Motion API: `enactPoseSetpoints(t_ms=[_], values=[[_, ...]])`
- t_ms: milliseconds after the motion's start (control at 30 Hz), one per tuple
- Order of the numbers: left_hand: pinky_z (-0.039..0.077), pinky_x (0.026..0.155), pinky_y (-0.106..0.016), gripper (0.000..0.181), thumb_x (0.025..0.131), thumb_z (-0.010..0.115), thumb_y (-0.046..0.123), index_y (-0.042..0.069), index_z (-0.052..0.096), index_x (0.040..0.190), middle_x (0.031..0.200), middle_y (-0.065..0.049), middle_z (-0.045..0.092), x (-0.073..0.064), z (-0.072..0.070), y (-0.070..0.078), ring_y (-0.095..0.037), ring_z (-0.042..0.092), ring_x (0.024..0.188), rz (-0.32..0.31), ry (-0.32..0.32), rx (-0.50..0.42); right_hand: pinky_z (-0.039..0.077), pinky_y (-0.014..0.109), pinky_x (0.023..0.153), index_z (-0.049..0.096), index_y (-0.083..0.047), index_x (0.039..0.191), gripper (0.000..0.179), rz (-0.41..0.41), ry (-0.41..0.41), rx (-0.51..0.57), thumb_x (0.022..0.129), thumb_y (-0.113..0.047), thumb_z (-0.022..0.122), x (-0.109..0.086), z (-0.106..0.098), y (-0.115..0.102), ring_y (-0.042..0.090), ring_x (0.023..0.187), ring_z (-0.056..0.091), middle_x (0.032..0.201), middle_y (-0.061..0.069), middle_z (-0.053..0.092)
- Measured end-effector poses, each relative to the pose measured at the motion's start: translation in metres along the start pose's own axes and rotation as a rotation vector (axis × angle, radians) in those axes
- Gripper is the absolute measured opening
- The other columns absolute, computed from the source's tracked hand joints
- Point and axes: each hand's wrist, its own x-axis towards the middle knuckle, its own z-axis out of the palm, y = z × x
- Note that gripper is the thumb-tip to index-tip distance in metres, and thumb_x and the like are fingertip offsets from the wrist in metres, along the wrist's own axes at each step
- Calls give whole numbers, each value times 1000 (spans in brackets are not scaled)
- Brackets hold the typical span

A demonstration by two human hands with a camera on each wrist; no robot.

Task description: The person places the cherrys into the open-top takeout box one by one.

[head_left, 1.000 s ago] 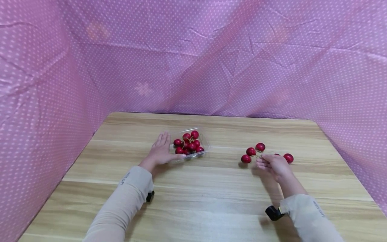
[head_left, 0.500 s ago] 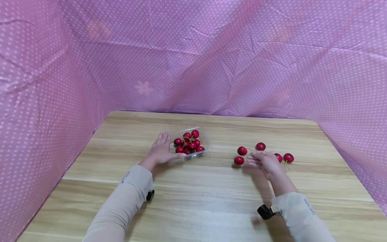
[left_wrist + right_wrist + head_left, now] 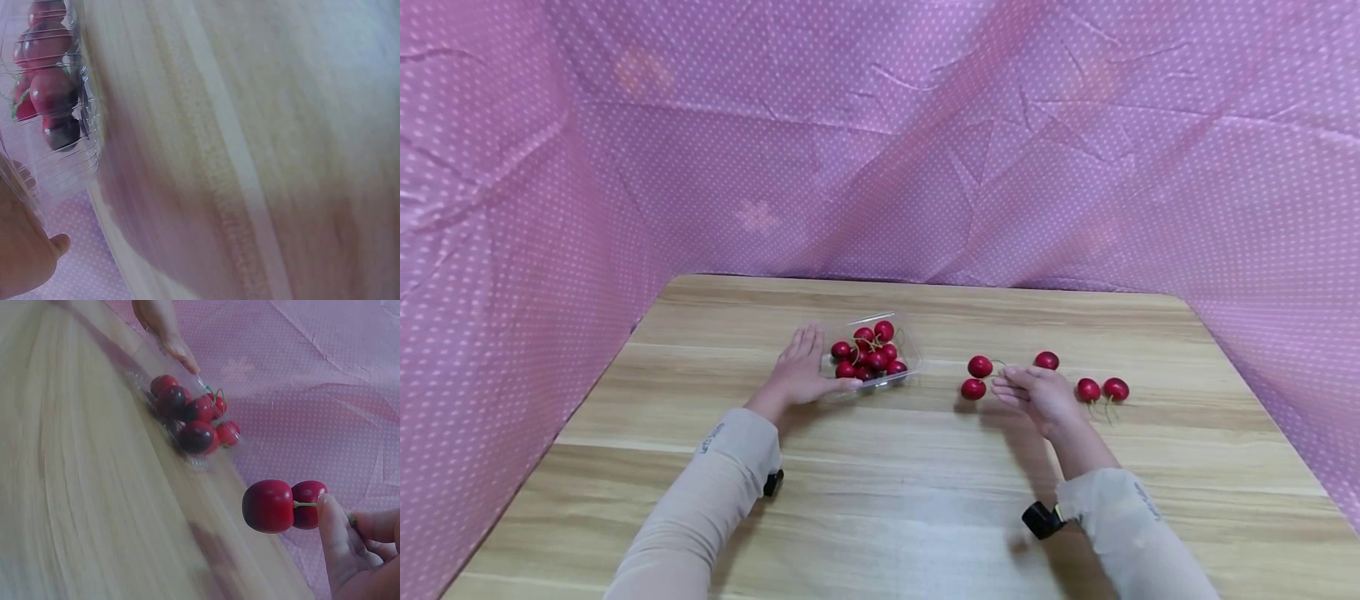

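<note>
My right hand (image 3: 1039,397) pinches the thin green stems of two red cherries (image 3: 973,389) between thumb and fingers, left of the loose fruit. In the right wrist view the pair of cherries (image 3: 267,506) hangs off the fingertips, above the table. My left hand (image 3: 799,375) lies with straight fingers along the left side of a clear plastic box (image 3: 891,382), its thumb at the near edge. Inside the box is a heap of several cherries (image 3: 877,360) with stems. The left wrist view shows the box wall (image 3: 78,169) and only part of the hand.
On the wooden table (image 3: 910,483), a single cherry (image 3: 1047,360) lies behind my right hand. Two more cherries (image 3: 1088,390) with stems lie to its right. Pink dotted cloth (image 3: 880,167) hangs around the back and sides.
My right hand has moved left with the two cherries, away from the loose ones and toward the box. The pair at the right is now uncovered. My left hand and the box stay put.
</note>
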Motion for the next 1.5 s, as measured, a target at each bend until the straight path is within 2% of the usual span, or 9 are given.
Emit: enactPoseSetpoints(t_ms=[267, 500, 700, 933, 1500], values=[[1, 102, -45, 118, 60, 38, 80, 0, -2, 137, 142, -12, -12, 0, 0, 0, -29, -11, 128, 3, 1, -3, 50, 26, 69, 53, 5, 91, 12, 5, 10, -14, 89, -2, 44, 6, 17, -2, 17, 69, 63, 74, 9, 65], [3, 102, -45, 119, 59, 37, 81, 0, -1, 137, 142, -13, -10, 0, 0, 0, -29, -11, 128, -5, -1, 11, 49, 27, 72, 43, 14, 106, 24, 11, -3, -56, 89, -3, 44, 12, 27, -5, 17, 73, 62, 75, 8, 64], [2, 102, -45, 118, 60, 37, 80, -1, -1, 137, 142, -13, -11, -1, -1, 1, -29, -10, 128, -1, 5, -1, 49, 28, 73, 45, 14, 102, 19, -4, -20, -83, 88, 0, 44, 19, 38, -12, 19, 75, 62, 76, 10, 63], [2, 102, -45, 118, 60, 37, 81, -1, -1, 137, 142, -13, -12, -1, -2, 1, -29, -10, 128, 4, 6, 0, 48, 28, 74, 44, 15, 103, 21, 15, -46, -87, 88, 1, 44, 24, 50, -18, 20, 77, 61, 77, 11, 62], [3, 102, -44, 118, 60, 39, 80, 0, 0, 137, 142, -10, -13, -3, -3, 2, -28, -11, 128, -13, 3, -5, 48, 28, 75, 44, 14, 103, 20, 21, -84, -59, 88, 1, 43, 33, 71, -17, 19, 75, 61, 76, 11, 62]])
